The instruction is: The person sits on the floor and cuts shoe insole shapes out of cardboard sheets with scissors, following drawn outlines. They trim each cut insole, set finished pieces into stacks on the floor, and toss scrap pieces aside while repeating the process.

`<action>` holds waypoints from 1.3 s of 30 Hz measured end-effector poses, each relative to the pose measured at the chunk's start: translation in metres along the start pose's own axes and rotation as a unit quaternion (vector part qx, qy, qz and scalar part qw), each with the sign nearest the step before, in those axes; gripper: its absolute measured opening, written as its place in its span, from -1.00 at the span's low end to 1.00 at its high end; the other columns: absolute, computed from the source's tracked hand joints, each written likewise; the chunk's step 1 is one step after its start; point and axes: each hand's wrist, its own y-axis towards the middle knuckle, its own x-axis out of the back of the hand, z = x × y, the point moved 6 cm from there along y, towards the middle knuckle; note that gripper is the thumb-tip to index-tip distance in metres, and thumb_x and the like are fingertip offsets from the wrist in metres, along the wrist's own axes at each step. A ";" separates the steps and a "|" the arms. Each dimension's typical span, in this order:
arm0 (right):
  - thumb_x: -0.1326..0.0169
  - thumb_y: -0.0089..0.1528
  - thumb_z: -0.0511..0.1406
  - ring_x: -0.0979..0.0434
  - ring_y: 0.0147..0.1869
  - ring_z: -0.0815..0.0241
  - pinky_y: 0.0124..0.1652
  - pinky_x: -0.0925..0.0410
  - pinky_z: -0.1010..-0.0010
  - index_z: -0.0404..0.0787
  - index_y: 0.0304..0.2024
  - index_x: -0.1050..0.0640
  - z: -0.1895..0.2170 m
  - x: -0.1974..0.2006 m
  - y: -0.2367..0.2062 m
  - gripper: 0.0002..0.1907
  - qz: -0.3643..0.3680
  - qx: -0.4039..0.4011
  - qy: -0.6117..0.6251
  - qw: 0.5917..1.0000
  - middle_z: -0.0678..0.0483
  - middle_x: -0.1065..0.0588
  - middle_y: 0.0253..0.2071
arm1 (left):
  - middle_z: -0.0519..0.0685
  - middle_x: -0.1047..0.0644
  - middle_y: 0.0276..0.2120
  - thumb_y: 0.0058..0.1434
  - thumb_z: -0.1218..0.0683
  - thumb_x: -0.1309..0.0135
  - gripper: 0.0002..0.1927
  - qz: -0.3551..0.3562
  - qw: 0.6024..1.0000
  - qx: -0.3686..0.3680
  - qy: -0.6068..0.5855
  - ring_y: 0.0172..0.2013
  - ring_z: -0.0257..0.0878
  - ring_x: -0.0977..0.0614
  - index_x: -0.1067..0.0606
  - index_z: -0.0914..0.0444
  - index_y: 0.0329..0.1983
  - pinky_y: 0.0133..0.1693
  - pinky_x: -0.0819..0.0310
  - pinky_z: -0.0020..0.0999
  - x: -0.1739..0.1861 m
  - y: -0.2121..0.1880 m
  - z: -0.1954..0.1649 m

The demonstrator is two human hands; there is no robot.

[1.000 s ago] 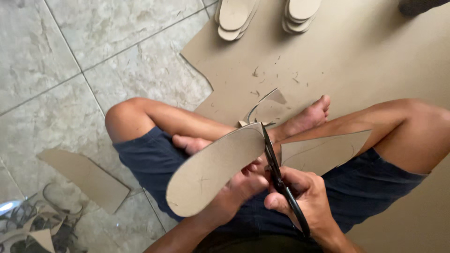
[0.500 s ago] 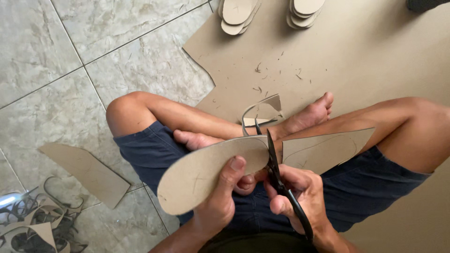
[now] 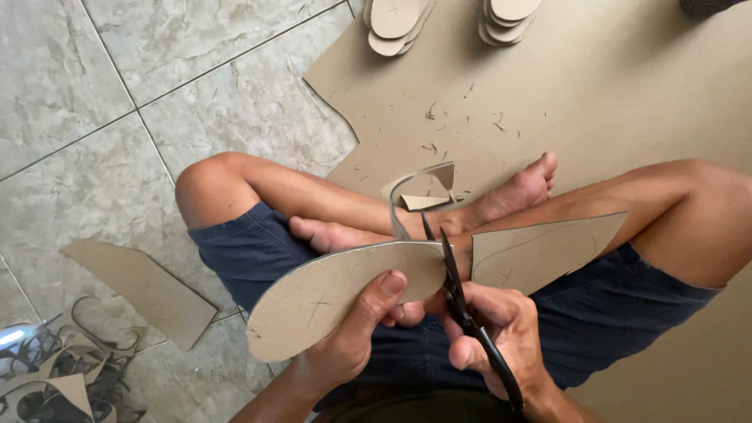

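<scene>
Both hands are closed: my left hand [image 3: 345,345] grips the sole-shaped cardboard cutout [image 3: 345,294], my right hand [image 3: 497,333] holds black scissors [image 3: 462,305] at its edge.

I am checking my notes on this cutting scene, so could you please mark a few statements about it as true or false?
1. The right hand holds black scissors. True.
2. The left hand grips a sole-shaped cardboard piece with the thumb on top. True.
3. The person is seated at a table. False: they sit cross-legged on a tiled floor, partly on a large cardboard sheet.
4. Two stacks of cut soles lie at the top of the view. True.
5. The scissors lie on the floor, untouched. False: their blades are at the cardboard's edge, in the hand.
6. The floor to the person's left holds only tools. False: a cardboard offcut and trimmings lie there.
</scene>
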 end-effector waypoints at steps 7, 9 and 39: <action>-0.30 0.07 0.27 -0.38 -0.25 0.41 -0.27 -0.24 0.55 -0.35 -0.04 -0.57 0.011 -0.004 0.006 -0.14 0.053 0.002 0.043 0.998 0.22 -0.46 -0.33 | -0.18 -0.54 -0.45 0.44 0.06 0.06 -0.73 0.074 0.994 0.001 0.084 -0.43 -0.44 -0.50 -0.60 0.29 -0.07 -0.38 -0.40 -0.52 0.000 0.003 -0.014; -0.29 0.07 0.28 -0.39 -0.21 0.39 -0.23 -0.26 0.54 -0.36 -0.01 -0.58 0.012 -0.005 0.006 -0.12 0.053 0.003 0.027 0.998 0.20 -0.46 -0.30 | -0.19 -0.54 -0.45 0.46 0.06 0.05 -0.73 0.079 0.993 -0.002 0.093 -0.44 -0.45 -0.49 -0.62 0.29 -0.10 -0.39 -0.39 -0.52 0.000 0.004 -0.018; -0.35 -0.12 0.26 -0.26 -0.51 0.39 -0.51 -0.12 0.49 -0.33 -0.27 -0.67 0.008 0.011 0.003 -0.20 0.116 -0.060 -0.057 0.990 0.21 -0.36 -0.59 | -0.15 -0.51 -0.59 0.24 0.12 -0.23 -0.87 0.135 0.984 0.030 0.111 -0.55 -0.39 -0.53 -0.60 0.30 -0.33 -0.53 -0.38 -0.44 0.027 0.026 -0.045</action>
